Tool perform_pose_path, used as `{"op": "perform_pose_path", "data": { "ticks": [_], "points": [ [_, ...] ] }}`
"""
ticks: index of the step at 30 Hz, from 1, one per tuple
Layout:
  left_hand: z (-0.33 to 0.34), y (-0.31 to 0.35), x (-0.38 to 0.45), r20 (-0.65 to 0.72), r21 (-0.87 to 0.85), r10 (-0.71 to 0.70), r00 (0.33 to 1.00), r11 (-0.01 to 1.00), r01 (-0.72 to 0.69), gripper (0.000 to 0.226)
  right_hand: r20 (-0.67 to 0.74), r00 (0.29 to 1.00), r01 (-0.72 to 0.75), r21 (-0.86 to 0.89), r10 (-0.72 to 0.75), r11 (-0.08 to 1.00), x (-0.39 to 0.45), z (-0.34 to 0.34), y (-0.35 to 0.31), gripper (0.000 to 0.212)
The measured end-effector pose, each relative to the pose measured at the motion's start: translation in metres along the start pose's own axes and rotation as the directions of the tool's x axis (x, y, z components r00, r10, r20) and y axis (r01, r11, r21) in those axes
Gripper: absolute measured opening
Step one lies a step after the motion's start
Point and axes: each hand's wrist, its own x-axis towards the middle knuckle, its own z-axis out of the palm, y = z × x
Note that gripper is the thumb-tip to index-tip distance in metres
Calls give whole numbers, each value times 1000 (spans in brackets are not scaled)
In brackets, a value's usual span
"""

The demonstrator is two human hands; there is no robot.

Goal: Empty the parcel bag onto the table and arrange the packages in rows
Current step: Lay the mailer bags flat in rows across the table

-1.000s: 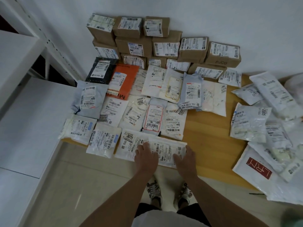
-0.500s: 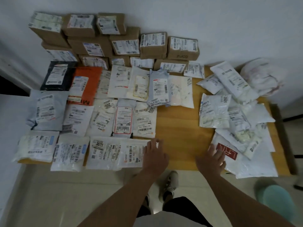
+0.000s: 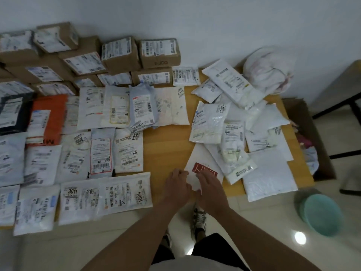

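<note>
A large flat white package with a red logo (image 3: 199, 155) lies near the front edge of the wooden table (image 3: 166, 145), partly under a loose heap of white packages (image 3: 234, 133). My left hand (image 3: 177, 184) curls its fingers over that package's left edge. My right hand (image 3: 210, 186) lies on top of it, fingers stretched toward the logo. To the left, soft packages lie in rows (image 3: 105, 194). Labelled cardboard boxes (image 3: 121, 53) are stacked against the wall. The crumpled white parcel bag (image 3: 267, 69) sits at the table's far right corner.
An open cardboard box (image 3: 304, 133) stands on the floor at the table's right end. A teal round stool (image 3: 322, 214) is on the floor at the front right. A dark furniture frame (image 3: 351, 108) stands further right. My feet are under the table edge.
The view has swung right. My left hand left the front-row package and moved right to the red-logo package. My right hand went from reaching toward it to lying on it.
</note>
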Motion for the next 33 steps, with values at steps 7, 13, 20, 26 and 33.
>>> {"op": "perform_pose_path", "data": {
  "ticks": [7, 13, 20, 26, 33],
  "points": [
    [36, 57, 11, -1, 109, -216, 976, 970, 215, 101, 102, 959, -267, 28, 263, 963, 17, -19, 50, 77],
    [58, 87, 23, 57, 217, -260, 964, 946, 243, 123, 91, 908, -420, 233, 410, 877, 48, -49, 68, 80],
    [15, 68, 19, 98, 48, -295, 950, 955, 292, 69, 70, 869, -489, -34, 491, 871, 60, -60, 84, 92],
    [-47, 47, -1, 107, -533, -274, 956, 796, 288, 24, -113, 878, -355, 497, 465, 792, 61, -61, 38, 85],
    [-53, 5, -7, 157, -737, -574, 804, 474, 482, 39, 54, 997, -66, 393, 48, 917, 65, -39, -1, 63]
  ]
}}
